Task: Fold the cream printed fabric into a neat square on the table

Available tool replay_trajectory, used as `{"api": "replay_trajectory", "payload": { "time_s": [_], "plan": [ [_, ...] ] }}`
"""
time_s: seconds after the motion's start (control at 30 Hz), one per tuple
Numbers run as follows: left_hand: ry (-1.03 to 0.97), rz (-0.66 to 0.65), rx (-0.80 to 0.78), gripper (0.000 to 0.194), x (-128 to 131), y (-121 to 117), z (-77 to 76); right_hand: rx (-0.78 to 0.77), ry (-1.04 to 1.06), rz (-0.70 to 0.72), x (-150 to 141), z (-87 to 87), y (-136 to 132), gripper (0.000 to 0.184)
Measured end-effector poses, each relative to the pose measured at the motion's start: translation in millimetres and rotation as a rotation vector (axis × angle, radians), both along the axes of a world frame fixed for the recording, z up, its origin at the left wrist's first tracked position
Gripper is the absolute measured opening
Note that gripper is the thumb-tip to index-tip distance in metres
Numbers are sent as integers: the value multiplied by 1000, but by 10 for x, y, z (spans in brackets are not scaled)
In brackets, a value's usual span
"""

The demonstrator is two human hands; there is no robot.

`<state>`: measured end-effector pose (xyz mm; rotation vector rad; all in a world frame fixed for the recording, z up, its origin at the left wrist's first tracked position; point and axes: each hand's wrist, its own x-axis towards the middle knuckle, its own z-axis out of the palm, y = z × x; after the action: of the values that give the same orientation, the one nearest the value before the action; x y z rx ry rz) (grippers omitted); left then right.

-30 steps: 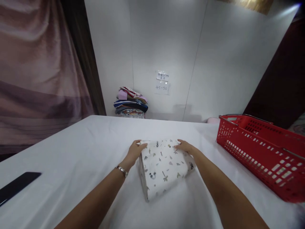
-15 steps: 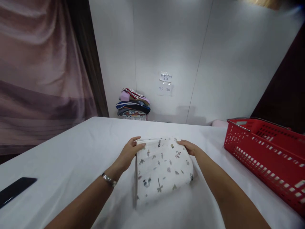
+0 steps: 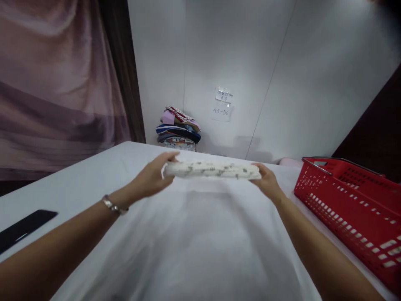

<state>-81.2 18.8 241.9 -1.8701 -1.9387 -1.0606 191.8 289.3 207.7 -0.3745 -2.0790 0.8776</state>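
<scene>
A folded white cloth [image 3: 213,170] with small dark prints is held up level above the table, seen edge-on as a thin flat bundle. My left hand [image 3: 156,173] grips its left end, thumb and fingers above and below the edge. At the opposite end my right hand [image 3: 266,179] pinches the cloth's right edge. The cloth is slightly blurred, and its broad faces are hidden at this angle. A silver bracelet [image 3: 113,205] circles my left wrist.
The white-covered table [image 3: 200,242] spreads beneath my arms. A red plastic basket [image 3: 351,209] stands at the right. A dark phone [image 3: 26,228] lies at the left. Behind the far edge rises a stack of folded clothes [image 3: 179,129], near paper signs [image 3: 222,112] on the wall.
Both hands have lifted the folded cloth off the table and away from me, tilting it from its broad printed face to edge-on. My hands are farther apart now.
</scene>
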Motion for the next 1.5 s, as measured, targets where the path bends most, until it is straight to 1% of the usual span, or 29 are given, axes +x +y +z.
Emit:
{"api": "replay_trajectory", "payload": {
  "time_s": [0.03,0.07,0.1,0.13,0.17,0.2,0.23,0.27,0.3,0.33,0.43,0.53,0.63,0.7,0.77,0.87,0.93,1.1,1.2,1.33,1.4,1.5],
  "plan": [
    [91,-20,-31,63,54,-116,-285,105,-22,-35,94,-241,-121,33],
    [155,-41,-76,64,110,-225,-590,183,-59,-37,190,-495,-245,28],
    [190,-66,-124,65,167,-327,-890,245,-110,-5,283,-743,-365,22],
    [202,-90,-161,68,222,-419,-1163,299,-174,62,370,-963,-477,17],
    [198,-117,-200,68,272,-497,-1391,329,-235,126,447,-1143,-573,17],
    [182,-111,-202,67,315,-561,-1561,334,-277,146,511,-1275,-650,19],
    [171,-110,-215,67,350,-609,-1671,336,-315,165,562,-1359,-704,23],
    [161,-107,-224,66,376,-643,-1723,332,-343,168,602,-1399,-737,28],
    [155,-106,-231,65,395,-663,-1727,325,-366,166,633,-1404,-751,33],
    [151,-110,-244,64,410,-674,-1694,319,-390,171,658,-1386,-752,37],
    [129,-117,-281,54,448,-673,-1509,260,-451,196,724,-1281,-725,45],
    [98,-106,-327,40,486,-641,-1368,180,-519,217,770,-1187,-724,43],
    [81,-90,-336,28,510,-582,-1317,173,-558,165,735,-1109,-782,35],
    [80,-91,-338,26,520,-536,-1308,228,-542,119,662,-1067,-839,29],
    [88,-98,-355,25,529,-495,-1308,311,-534,116,576,-1041,-893,25],
    [112,-92,-382,25,544,-453,-1325,441,-569,150,485,-1044,-938,26],
    [108,-80,-391,23,551,-440,-1344,501,-592,160,466,-1069,-939,28],
    [77,-49,-379,18,577,-448,-1365,556,-590,140,499,-1171,-904,27],
    [135,-42,-364,18,607,-468,-1348,601,-547,135,525,-1217,-905,28],
    [238,-6,-350,22,644,-491,-1343,629,-481,116,551,-1253,-946,24],
    [286,16,-343,23,653,-509,-1363,633,-453,95,564,-1280,-978,22],
    [305,-4,-350,22,655,-550,-1416,618,-429,70,585,-1341,-1021,22]
  ]
}}
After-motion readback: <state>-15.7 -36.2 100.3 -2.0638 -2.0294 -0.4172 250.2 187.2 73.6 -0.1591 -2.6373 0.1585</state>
